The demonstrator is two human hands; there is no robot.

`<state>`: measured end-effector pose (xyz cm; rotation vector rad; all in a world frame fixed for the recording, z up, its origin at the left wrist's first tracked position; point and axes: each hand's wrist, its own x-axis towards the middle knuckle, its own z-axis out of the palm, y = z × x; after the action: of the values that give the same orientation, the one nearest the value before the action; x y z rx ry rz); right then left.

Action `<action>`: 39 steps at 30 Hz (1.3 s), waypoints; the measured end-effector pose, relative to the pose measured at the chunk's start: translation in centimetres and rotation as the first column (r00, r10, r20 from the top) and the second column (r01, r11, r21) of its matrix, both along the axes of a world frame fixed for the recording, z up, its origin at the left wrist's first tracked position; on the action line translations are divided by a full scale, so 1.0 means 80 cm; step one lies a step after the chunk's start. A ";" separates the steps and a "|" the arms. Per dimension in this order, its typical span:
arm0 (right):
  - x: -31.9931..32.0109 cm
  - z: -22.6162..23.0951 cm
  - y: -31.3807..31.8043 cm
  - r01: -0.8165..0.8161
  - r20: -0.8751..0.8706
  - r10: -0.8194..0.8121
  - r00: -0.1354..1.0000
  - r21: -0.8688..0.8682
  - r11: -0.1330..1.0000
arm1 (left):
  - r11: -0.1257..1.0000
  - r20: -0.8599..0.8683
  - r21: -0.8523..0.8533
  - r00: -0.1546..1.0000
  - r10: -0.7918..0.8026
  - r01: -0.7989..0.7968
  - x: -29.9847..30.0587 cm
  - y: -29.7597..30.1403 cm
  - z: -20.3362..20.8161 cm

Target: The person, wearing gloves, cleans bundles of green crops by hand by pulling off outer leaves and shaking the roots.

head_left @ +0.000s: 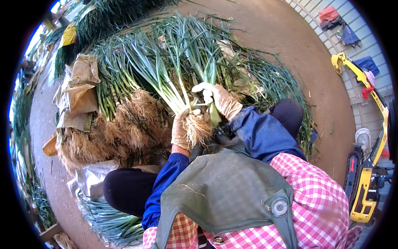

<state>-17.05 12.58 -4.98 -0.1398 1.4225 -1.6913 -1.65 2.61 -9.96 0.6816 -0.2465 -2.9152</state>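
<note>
My left hand, in a pale work glove, is wrapped around the white lower stems of a small bunch of green onions. Their bushy tan roots spill out beside its fingers, and the long leaves fan away up and left. Just to the right, my gloved right hand is closed on green onion leaves. A broad pale-green strip hangs down below its fingers. Both hands are close together, above a large heap of green onions with roots toward me.
Brown sacking lies over the heap's left side. More green onions rest on a sheet at lower left, and another pile stands at the far left. A small yellow excavator stands by the wall at right. My knees flank the heap.
</note>
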 end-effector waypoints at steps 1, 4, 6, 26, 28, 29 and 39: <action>0.011 0.021 0.008 -0.060 0.058 0.063 0.996 -0.048 0.997 | 1.000 -0.013 0.007 1.000 0.006 -0.006 -0.003 0.001 0.001; 0.041 0.038 0.024 -0.018 0.257 0.065 0.964 -0.180 0.984 | 0.996 0.009 0.061 0.998 0.061 -0.062 -0.012 0.003 0.005; 0.040 0.038 0.024 -0.075 0.182 0.070 0.981 0.020 0.997 | 0.997 -0.079 0.079 0.997 -0.009 0.015 -0.011 -0.005 -0.003; 0.072 0.012 0.032 -0.106 -0.564 0.597 0.570 0.670 0.734 | 0.986 0.179 -0.097 0.977 -0.113 0.132 -0.024 0.002 -0.037; 0.077 0.033 0.048 -0.280 -0.251 0.383 0.889 0.366 0.888 | 0.995 0.215 -0.080 0.975 -0.046 0.065 -0.022 0.011 -0.002; 0.081 0.066 0.056 -0.305 -0.141 0.349 0.927 0.261 0.916 | 0.997 0.236 -0.070 0.972 -0.007 0.024 -0.020 0.012 0.004; -0.093 0.275 0.405 0.210 -0.512 0.054 0.858 0.445 0.871 | 0.976 -0.304 -0.108 0.941 0.147 -0.187 0.015 -0.036 0.132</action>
<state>-24.47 44.97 17.04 -0.2624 2.2495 -1.3484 -0.41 -0.24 0.58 0.2287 -0.3295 -2.7558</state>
